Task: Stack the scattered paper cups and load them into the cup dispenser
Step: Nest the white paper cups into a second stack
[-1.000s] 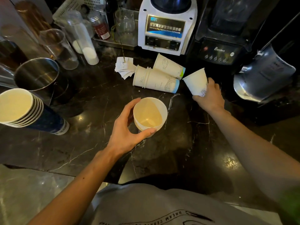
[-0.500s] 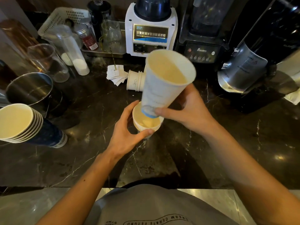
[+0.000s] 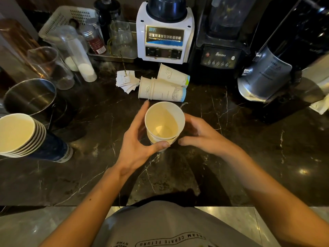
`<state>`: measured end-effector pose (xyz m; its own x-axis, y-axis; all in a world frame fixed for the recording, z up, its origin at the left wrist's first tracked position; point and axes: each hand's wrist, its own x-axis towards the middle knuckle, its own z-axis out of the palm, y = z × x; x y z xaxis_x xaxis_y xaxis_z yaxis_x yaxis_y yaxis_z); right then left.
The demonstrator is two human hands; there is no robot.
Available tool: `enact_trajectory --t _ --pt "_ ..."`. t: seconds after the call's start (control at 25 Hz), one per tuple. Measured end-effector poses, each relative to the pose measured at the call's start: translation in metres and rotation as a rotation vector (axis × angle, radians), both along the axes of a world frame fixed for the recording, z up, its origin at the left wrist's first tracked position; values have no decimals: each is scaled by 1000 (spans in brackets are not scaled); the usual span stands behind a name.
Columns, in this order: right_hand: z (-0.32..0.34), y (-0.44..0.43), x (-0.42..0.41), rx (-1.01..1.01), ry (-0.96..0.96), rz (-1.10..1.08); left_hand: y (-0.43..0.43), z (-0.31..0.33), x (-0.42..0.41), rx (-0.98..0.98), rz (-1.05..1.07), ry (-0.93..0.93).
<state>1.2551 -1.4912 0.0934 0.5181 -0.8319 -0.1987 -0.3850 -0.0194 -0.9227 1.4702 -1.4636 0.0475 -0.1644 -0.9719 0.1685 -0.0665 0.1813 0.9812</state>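
- A person stood at a dark marble counter (image 3: 231, 157), holding a short stack of white paper cups (image 3: 162, 122) upright at its middle.
- The left hand (image 3: 138, 139) was curled around the lower cups of the stack, thumb on the near side and fingers round the far left side.
- The right hand (image 3: 199, 134) sat loosely cupped just right of the stack, its fingers half curled; whether they touched the top cup could not be told.
- The top cup stood higher than the rims beneath it, mouth open to the camera.
- Just beyond the stack, two nested cups (image 3: 161, 91) lay on their sides, mouths to the left, with one more single cup (image 3: 171, 75) lying behind them.
- A fan of small paper slips (image 3: 126, 82) lay left of those fallen cups.
- At the near left, a stack of dark blue cups (image 3: 26, 138) leaned toward the camera, beside a steel pot (image 3: 30, 97).
- A white blender base (image 3: 164, 36) and a black blender (image 3: 220, 47) lined the far edge of the counter.
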Motion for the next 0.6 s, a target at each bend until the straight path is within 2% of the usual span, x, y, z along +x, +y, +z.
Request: enact_trajectory --t 0.12,0.2,0.24,0.36,0.48,0.6 --pt "3 -12 -13 105 -112 -88 -1 2 -1 4 14 -12" --pt "2 -32 -18 99 -182 -180 -3 1 1 -20 1 -67" --pt "-1 -43 -20 63 -156 -254 -3 0 0 -27 -3 -98" --pt "-21 -87 -13 -72 175 -393 -4 -3 -3 -6 40 -150" --pt "-43 -121 7 -200 505 -272 -4 -3 -2 25 47 -145" --pt "-57 -151 27 -298 714 -111 -4 -2 2 83 50 -133"
